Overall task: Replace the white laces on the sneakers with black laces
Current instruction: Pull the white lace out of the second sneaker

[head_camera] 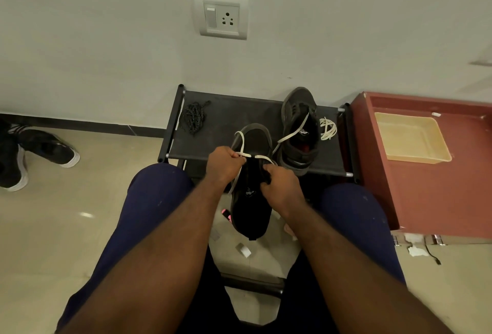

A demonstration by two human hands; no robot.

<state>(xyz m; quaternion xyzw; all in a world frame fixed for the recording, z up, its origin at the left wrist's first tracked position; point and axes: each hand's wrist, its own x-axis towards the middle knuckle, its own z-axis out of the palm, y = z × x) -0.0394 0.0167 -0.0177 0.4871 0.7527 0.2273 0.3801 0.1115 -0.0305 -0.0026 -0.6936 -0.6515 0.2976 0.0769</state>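
Note:
A black sneaker (251, 208) is held between my knees, its toe resting on the front edge of a low black rack (234, 118). My left hand (223, 164) pinches its white lace (242, 144), which loops up over the toe. My right hand (282, 186) grips the sneaker's upper at the eyelets, where another strand of the lace runs off to the right. A second black sneaker (300, 131) stands on the rack to the right, with a bundle of white lace (328, 128) beside it. A coil of black laces (193, 116) lies at the rack's left end.
A red-brown cabinet (436, 192) with a beige tray (411, 138) on it stands right of the rack. Black shoes with white soles (40, 152) lie on the floor at the left. The wall behind carries a socket (223, 18). Paper scraps (243, 249) litter the floor.

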